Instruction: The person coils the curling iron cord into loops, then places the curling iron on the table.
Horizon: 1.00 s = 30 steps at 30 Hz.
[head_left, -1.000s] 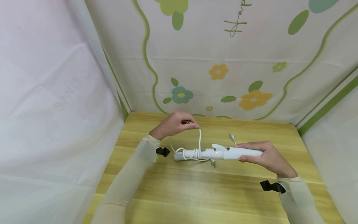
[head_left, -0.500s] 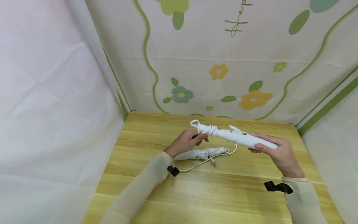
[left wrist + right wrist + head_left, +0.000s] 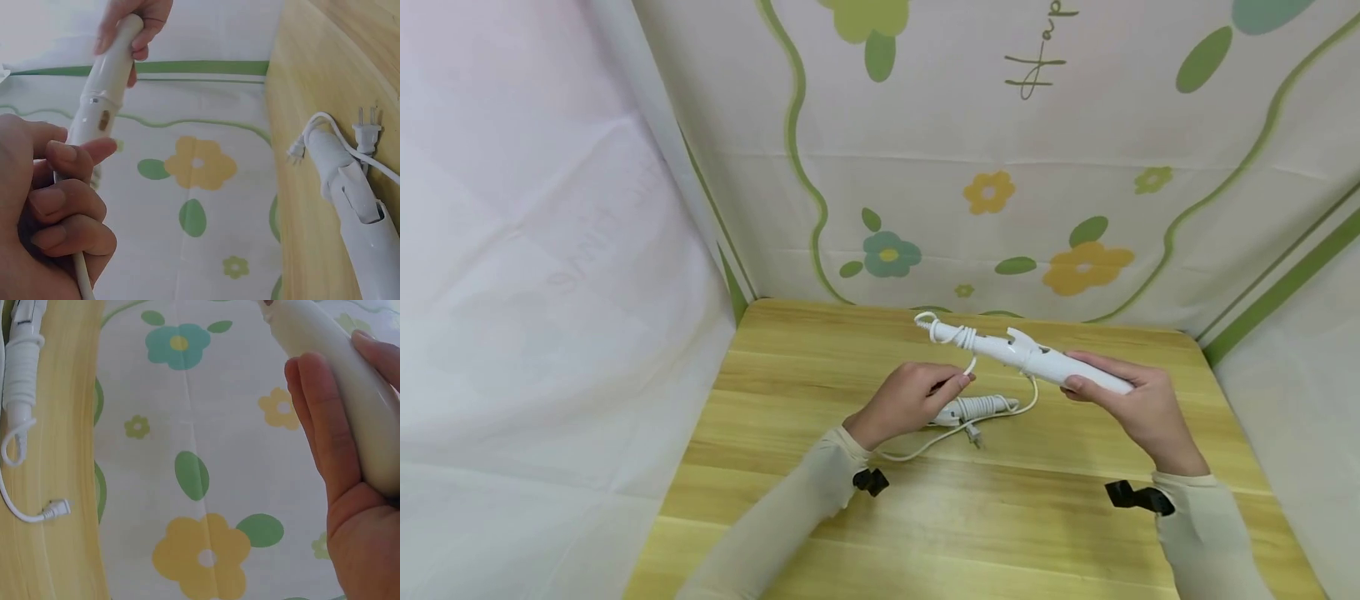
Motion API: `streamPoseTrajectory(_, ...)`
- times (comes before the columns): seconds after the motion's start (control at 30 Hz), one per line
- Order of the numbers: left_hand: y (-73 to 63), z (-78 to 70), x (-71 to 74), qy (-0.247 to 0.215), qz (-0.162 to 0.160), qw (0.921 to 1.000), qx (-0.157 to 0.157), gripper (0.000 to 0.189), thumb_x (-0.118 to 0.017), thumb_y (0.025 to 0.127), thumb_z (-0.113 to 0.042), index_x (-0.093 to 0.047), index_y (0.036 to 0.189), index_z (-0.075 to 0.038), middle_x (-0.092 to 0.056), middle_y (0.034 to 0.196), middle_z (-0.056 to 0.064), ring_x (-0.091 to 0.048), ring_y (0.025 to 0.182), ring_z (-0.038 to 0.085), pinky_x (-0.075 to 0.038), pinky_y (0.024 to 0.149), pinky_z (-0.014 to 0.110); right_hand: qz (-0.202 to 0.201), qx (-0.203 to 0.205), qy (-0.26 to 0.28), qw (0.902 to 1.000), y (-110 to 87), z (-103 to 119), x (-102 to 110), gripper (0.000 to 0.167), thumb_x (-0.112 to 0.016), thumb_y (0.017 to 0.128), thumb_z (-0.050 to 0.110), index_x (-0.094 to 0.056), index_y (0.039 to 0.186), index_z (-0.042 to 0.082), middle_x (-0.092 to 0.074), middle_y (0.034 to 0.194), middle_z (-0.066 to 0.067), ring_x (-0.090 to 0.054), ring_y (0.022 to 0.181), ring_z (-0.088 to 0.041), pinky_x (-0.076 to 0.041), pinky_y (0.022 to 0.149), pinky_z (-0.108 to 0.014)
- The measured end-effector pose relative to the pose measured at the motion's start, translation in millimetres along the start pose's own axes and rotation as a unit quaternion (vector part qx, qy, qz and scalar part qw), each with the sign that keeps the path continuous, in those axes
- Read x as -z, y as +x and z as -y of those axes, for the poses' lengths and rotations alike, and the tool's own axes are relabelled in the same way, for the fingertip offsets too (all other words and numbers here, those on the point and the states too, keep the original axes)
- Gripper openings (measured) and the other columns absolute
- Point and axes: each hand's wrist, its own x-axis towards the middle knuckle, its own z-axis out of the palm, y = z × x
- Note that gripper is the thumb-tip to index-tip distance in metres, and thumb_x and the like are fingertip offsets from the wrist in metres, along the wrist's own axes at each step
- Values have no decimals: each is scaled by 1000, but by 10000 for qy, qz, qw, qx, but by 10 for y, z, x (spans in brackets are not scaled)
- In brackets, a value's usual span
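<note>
My right hand (image 3: 1150, 412) grips the thick end of a white curling iron (image 3: 1026, 357), holding it raised and tilted above the table. Several loops of its white cord are wound round the thinner end. My left hand (image 3: 910, 402), below that end, pinches a stretch of the cord (image 3: 974, 363); in the left wrist view the fingers curl over the cord (image 3: 82, 275). A second white curling iron (image 3: 981, 407), its cord wound in a neat coil (image 3: 20, 378), lies on the table partly hidden behind my left hand.
The wooden table (image 3: 1000, 533) carries loose cord and a two-pin plug (image 3: 972, 434) near the second iron. Another plug (image 3: 295, 152) shows in the left wrist view. A flower-printed cloth (image 3: 925, 192) rises behind the table, with white cloth (image 3: 550, 333) at the left.
The right hand has lifted the held iron off the table, uncovering the second one. My left hand has come down from above it to below its thin end, with cord in its fingers.
</note>
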Motion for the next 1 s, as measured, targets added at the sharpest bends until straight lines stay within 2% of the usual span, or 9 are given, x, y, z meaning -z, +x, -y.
streamPoseTrajectory(0.1, -26, -18, 36, -26, 1, 9997, 236, 34, -58, 115, -32, -74, 90, -15, -40, 60, -10, -29, 54, 0, -29, 57, 19, -14, -181, -852, 9962, -15, -8, 17, 43, -78, 98, -4, -69, 140, -8, -81, 120, 14, -83, 89, -13, -65, 80, -26)
streamPoseTrajectory(0.17, -45, -31, 60, -117, -29, 9991, 397, 28, -62, 113, -32, -77, 97, -14, -41, 60, -12, -29, 52, 0, -28, 54, 19, -71, -263, -1045, 9942, -25, -13, 32, 44, -79, 98, -1, -69, 141, -6, -80, 120, 17, -83, 89, -11, -64, 80, -24)
streamPoseTrajectory(0.4, -123, -54, -54, -1168, -431, 9892, 768, 26, -60, 115, -27, -78, 124, -11, -51, 67, -8, -31, 53, -1, -31, 50, 19, -579, 86, 325, 9978, -24, 0, 78, 42, -74, 98, -11, -64, 138, -18, -82, 123, 1, -83, 92, -17, -64, 81, -31)
streamPoseTrajectory(0.63, -316, -125, -463, -2427, -1186, 9542, 1288, 37, -50, 119, -30, -73, 139, -10, -63, 75, 7, -46, 57, 9, -38, 53, 21, -1082, 398, 911, 9891, 16, 44, 91, 43, -72, 96, -15, -62, 138, -21, -82, 124, -5, -84, 89, -18, -63, 80, -32)
streamPoseTrajectory(0.7, -362, -154, -549, -2512, -1316, 9496, 1339, 38, -49, 119, -31, -74, 138, -10, -63, 74, 6, -45, 57, 7, -38, 53, 21, -1149, 425, 926, 9881, 20, 46, 98, 43, -72, 96, -16, -62, 137, -22, -82, 124, -7, -84, 88, -18, -64, 80, -32)
streamPoseTrajectory(0.77, -397, -184, -593, -2334, -1414, 9536, 1270, 37, -49, 119, -31, -75, 133, -10, -60, 72, 0, -41, 55, 3, -36, 53, 20, -1131, 429, 964, 9880, 20, 38, 107, 43, -72, 96, -16, -61, 137, -23, -82, 123, -7, -84, 88, -19, -63, 80, -32)
streamPoseTrajectory(0.83, -425, -218, -592, -1846, -1523, 9653, 1043, 33, -51, 118, -29, -78, 127, -11, -56, 68, -6, -35, 53, -2, -33, 51, 18, -1087, 373, 966, 9887, 20, 26, 113, 44, -73, 95, -16, -61, 137, -23, -82, 122, -7, -84, 88, -19, -63, 80, -32)
streamPoseTrajectory(0.93, -446, -281, -492, -745, -1756, 9808, 417, 26, -58, 114, -24, -79, 117, -10, -50, 64, -11, -30, 54, -6, -29, 49, 12, -915, 195, 730, 9929, 4, 4, 131, 44, -75, 95, -14, -63, 136, -21, -83, 121, -3, -83, 89, -18, -63, 80, -32)
streamPoseTrajectory(1.0, -443, -331, -370, 26, -1930, 9811, -105, 20, -62, 111, -20, -80, 112, -11, -50, 65, -12, -33, 55, -7, -28, 50, 9, -769, 7, 279, 9967, -14, -7, 147, 43, -77, 96, -10, -65, 136, -18, -83, 120, 1, -83, 89, -17, -64, 80, -31)
